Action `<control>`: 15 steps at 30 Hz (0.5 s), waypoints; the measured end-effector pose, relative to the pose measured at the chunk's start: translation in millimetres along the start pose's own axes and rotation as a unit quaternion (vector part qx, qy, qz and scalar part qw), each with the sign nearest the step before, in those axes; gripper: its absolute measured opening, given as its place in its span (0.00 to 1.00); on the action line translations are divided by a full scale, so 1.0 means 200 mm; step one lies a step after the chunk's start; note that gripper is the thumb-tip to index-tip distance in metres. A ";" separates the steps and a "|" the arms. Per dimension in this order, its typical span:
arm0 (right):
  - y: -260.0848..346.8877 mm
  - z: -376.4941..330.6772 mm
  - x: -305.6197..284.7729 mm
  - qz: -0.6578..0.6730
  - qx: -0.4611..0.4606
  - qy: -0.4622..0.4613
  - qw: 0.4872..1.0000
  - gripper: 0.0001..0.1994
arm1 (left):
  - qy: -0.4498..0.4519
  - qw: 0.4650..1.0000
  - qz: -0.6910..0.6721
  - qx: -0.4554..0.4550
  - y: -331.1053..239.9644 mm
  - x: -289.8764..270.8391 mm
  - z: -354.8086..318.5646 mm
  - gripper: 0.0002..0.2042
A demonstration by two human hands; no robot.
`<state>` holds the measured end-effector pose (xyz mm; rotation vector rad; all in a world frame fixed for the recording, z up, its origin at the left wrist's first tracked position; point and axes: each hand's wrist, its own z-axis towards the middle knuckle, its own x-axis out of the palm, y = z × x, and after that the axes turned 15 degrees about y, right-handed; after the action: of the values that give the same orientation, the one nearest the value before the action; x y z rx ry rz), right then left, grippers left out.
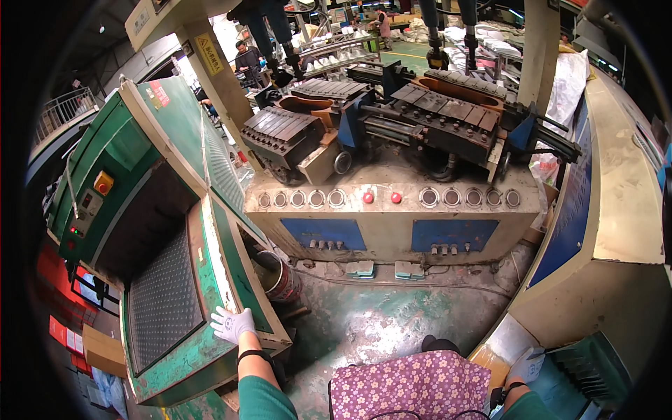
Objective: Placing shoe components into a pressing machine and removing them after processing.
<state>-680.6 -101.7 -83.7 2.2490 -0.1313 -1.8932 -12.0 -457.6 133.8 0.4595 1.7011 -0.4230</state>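
"So, what's nearest?"

"A purple flowered apron (pixel 409 381); call that the clock's centre. At three o'clock is the right hand (pixel 526 365), gloved in white, just beside a dark green slatted piece (pixel 591 364). I can't make out whether it grips anything."

"And the left hand (pixel 234 325)?"

"At ten, also gloved, fingers spread, resting on the edge of a big green machine (pixel 183 374)."

"Where is that machine, exactly?"

"It fills nine to ten o'clock. Inside it a dark studded slope (pixel 168 301) tilts down toward us, and a yellow-and-red knob (pixel 103 183) sits on its far side."

"Anything past the hand?"

"A bucket (pixel 283 283) at eleven, beside the green machine. Near twelve, two foot pedals (pixel 360 269) lie on the floor, in front of a cream machine (pixel 392 241) with two red buttons (pixel 368 198), blue panels (pixel 455 234) and metal clamps (pixel 441 119) on top."

"And farthest?"

"Behind it, a rack (pixel 343 61) of white shapes, a person in dark clothes (pixel 246 61) around eleven, and another in pink (pixel 383 26) at twelve."
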 end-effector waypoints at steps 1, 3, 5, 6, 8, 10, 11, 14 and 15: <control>-0.01 0.01 0.00 0.001 0.004 0.002 1.000 0.40 | 0.003 1.000 0.001 0.000 0.00 0.00 0.00 0.49; -0.02 0.02 0.02 0.003 0.008 0.004 1.000 0.41 | 0.004 1.000 0.001 0.000 -0.01 0.00 0.00 0.49; -0.03 0.03 0.03 0.005 0.010 0.001 1.000 0.42 | 0.005 1.000 0.001 0.000 -0.01 0.00 0.00 0.49; -0.04 0.04 0.04 0.005 0.010 0.002 1.000 0.42 | 0.005 1.000 0.003 -0.002 -0.01 0.00 0.00 0.49; -0.04 0.05 0.05 0.008 0.008 -0.002 1.000 0.42 | 0.005 1.000 0.005 -0.003 -0.01 0.00 0.00 0.48; -0.03 0.04 0.04 0.007 0.012 0.001 1.000 0.42 | 0.005 1.000 0.004 -0.003 -0.01 0.00 0.00 0.48; -0.03 0.03 0.03 0.007 0.015 0.005 1.000 0.42 | 0.006 1.000 0.004 -0.003 -0.01 -0.01 0.00 0.48; -0.02 0.02 0.03 0.011 0.015 0.003 1.000 0.42 | 0.007 1.000 0.003 -0.002 -0.01 -0.01 -0.01 0.48; -0.02 0.02 0.02 0.011 0.015 0.003 1.000 0.42 | 0.008 1.000 0.003 -0.002 -0.01 -0.01 -0.01 0.48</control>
<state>-684.1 -99.8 -89.4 2.2630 -0.1846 -1.8843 -13.4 -458.3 135.6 0.4655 1.7146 -0.4135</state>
